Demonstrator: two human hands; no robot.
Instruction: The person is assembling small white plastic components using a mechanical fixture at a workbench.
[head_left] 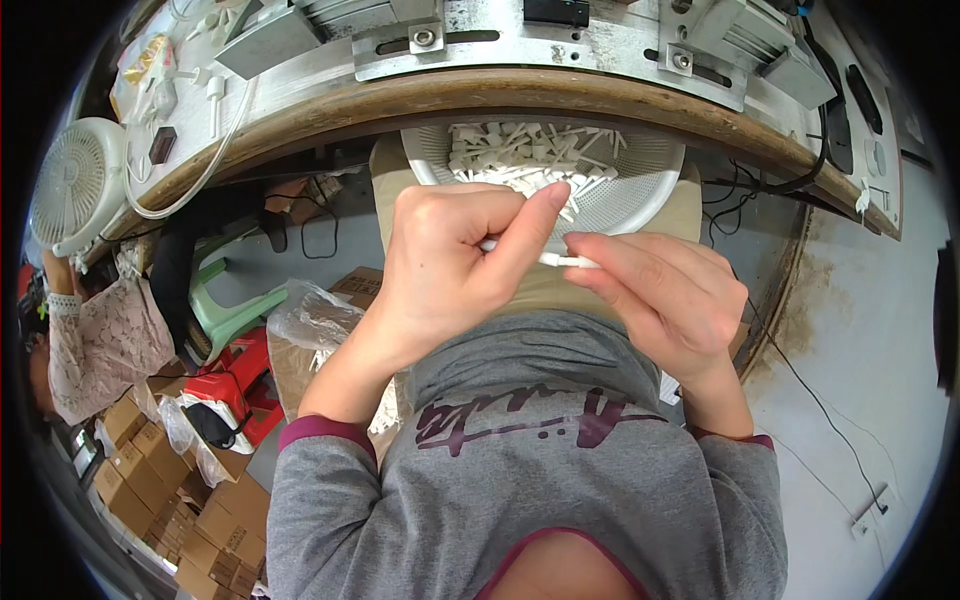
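Observation:
In front of my lap, my left hand (445, 255) is closed around a small white stick-like piece (553, 260), thumb pressed along the top. Part of it sticks out to the right of the fist, and a bit of white shows at the thumb's base. My right hand (672, 288) pinches the right end of the piece between thumb and fingers. Just beyond my hands, a white perforated plastic basket (655, 195) rests on my lap, partly under the table edge. It holds a heap of similar white plastic pieces (515, 150), several with thin stems.
A wood-edged workbench (560, 92) with metal fixtures (400, 40) spans the far side. At left are a white fan (75, 185), a green stool (225, 305), a red stool (255, 365), cardboard boxes (145, 470) and another person's lace sleeve (110, 345). A cable (825, 400) crosses the floor at right.

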